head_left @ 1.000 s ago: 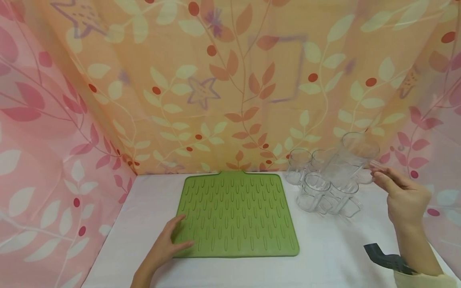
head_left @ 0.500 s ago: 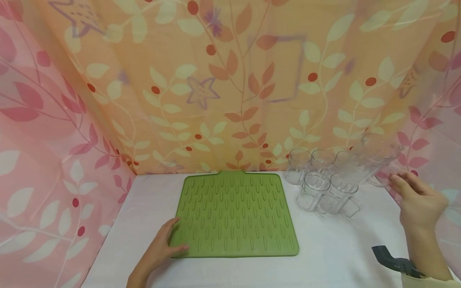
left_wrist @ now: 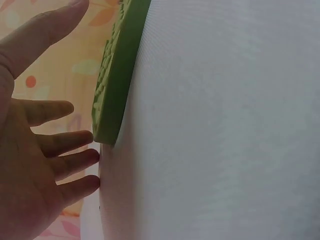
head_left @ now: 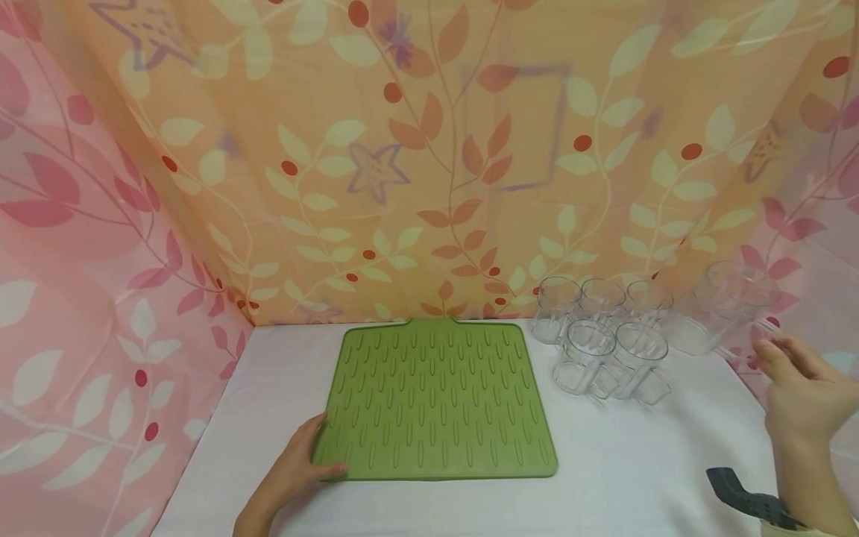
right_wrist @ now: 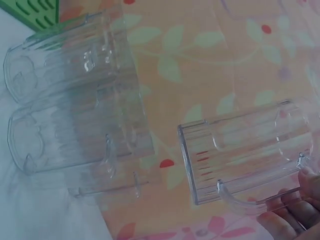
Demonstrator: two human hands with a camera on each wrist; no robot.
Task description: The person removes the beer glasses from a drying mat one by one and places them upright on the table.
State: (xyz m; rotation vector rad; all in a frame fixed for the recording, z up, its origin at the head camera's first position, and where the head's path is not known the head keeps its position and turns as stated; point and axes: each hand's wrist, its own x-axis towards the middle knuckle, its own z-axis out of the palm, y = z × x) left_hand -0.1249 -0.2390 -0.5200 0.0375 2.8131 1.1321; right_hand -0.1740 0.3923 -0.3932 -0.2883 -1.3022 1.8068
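My right hand (head_left: pixel 808 384) pinches the handle of a clear mug (head_left: pixel 728 306), held tilted at the far right beside the other mugs. In the right wrist view, the mug (right_wrist: pixel 245 150) lies sideways across the picture, its handle between thumb and fingers (right_wrist: pixel 277 225). Several more clear mugs (head_left: pixel 590 358) stand upright together on the white table. At the left side of a green ribbed mat (head_left: pixel 436 410), my left hand (head_left: pixel 288 470) has its fingers spread, with thumb and fingertips right at the mat's edge. Its fingers look straight in the left wrist view.
The white tabletop (head_left: pixel 624 462) is backed by an orange leaf-patterned curtain (head_left: pixel 456 164), with pink patterned cloth (head_left: pixel 67 298) at the left and right sides. A black band (head_left: pixel 751 500) sits on my right wrist.
My right hand has moved right with the mug, away from above the standing mugs, which are now uncovered. My left hand has slid slightly left to the mat's edge.
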